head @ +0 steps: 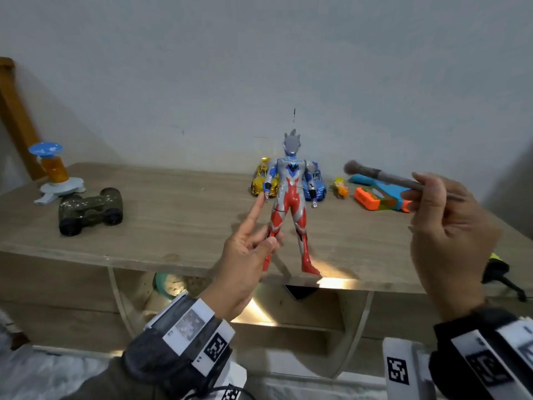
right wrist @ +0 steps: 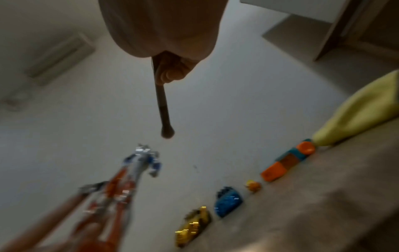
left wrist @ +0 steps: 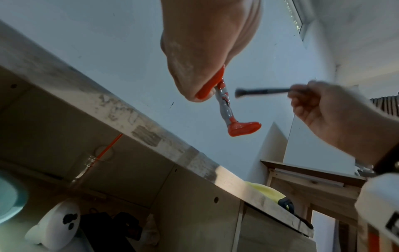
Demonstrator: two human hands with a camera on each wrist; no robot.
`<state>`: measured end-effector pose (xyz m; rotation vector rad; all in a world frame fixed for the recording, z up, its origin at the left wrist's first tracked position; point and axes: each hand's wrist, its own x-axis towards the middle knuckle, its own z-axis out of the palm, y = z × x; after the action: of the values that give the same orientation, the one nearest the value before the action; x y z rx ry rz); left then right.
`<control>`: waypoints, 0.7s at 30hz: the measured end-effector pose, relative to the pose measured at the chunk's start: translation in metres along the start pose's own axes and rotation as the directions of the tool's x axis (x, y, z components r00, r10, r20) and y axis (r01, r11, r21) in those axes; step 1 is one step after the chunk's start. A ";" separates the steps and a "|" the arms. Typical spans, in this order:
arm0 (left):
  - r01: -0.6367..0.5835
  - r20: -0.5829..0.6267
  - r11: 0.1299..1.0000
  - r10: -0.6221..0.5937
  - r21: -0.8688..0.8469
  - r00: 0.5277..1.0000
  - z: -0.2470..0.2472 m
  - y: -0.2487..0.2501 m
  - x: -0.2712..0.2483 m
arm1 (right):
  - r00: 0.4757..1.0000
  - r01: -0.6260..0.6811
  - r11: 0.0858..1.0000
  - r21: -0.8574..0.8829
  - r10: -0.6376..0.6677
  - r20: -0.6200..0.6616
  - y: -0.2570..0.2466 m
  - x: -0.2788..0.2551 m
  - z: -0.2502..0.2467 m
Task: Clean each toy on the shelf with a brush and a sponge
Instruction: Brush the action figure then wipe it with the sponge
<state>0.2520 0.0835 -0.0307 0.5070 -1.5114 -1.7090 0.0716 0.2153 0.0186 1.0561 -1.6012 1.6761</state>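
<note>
A red, silver and blue hero figure [head: 289,197] is held upright above the wooden shelf [head: 178,215]. My left hand [head: 245,255] pinches its red leg [left wrist: 212,83], with the index finger stretched up along the figure's arm. My right hand [head: 450,235] grips a dark brush [head: 383,176] by its handle, to the right of the figure; the round bristle head [head: 351,168] points left toward it without touching. The wrist views show the brush [left wrist: 262,91] [right wrist: 163,109] apart from the figure [right wrist: 141,162]. I see no sponge.
On the shelf behind stand a gold car [head: 264,181], a blue car [head: 318,186], a small orange toy [head: 341,187] and an orange-teal toy [head: 377,194]. At left lie camouflage binoculars [head: 89,210] and a blue-topped launcher [head: 53,171]. A yellow cloth [right wrist: 362,110] lies at the right end.
</note>
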 end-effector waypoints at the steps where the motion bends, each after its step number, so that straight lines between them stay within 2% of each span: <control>1: 0.003 -0.010 1.000 -0.003 -0.019 1.000 0.002 0.000 0.002 | 1.000 -0.025 0.997 -0.078 0.026 0.013 0.016 -0.003 -0.004; 3: 0.012 -0.018 0.999 -0.013 -0.047 1.000 0.007 -0.002 0.005 | 0.995 -0.054 0.970 -0.238 0.071 0.064 0.050 -0.014 -0.015; 7: 0.038 -0.002 0.996 -0.038 -0.076 0.999 0.018 -0.008 0.008 | 0.983 0.013 0.882 -0.470 0.073 0.165 0.092 -0.036 -0.032; 11: 0.049 0.006 0.995 -0.048 -0.092 0.999 0.033 -0.011 0.008 | 0.961 0.042 0.825 -0.563 0.120 0.247 0.117 -0.051 -0.039; 14: 0.047 0.027 0.994 -0.045 -0.101 0.999 0.042 -0.015 0.009 | 0.943 0.051 0.828 -0.558 0.144 0.299 0.124 -0.057 -0.042; 17: 0.050 0.039 0.993 -0.047 -0.102 0.998 0.053 -0.019 0.010 | 0.943 0.030 0.832 -0.554 0.160 0.291 0.127 -0.051 -0.044; 21: 0.069 0.054 0.991 -0.064 -0.111 0.997 0.060 -0.025 0.014 | 0.961 -0.051 0.786 -0.616 0.207 0.185 0.142 -0.022 -0.052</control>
<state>0.1914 0.1111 -0.0394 0.4629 -1.4373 -1.8595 -0.0445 0.2540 -0.0729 0.8385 -2.2138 0.9880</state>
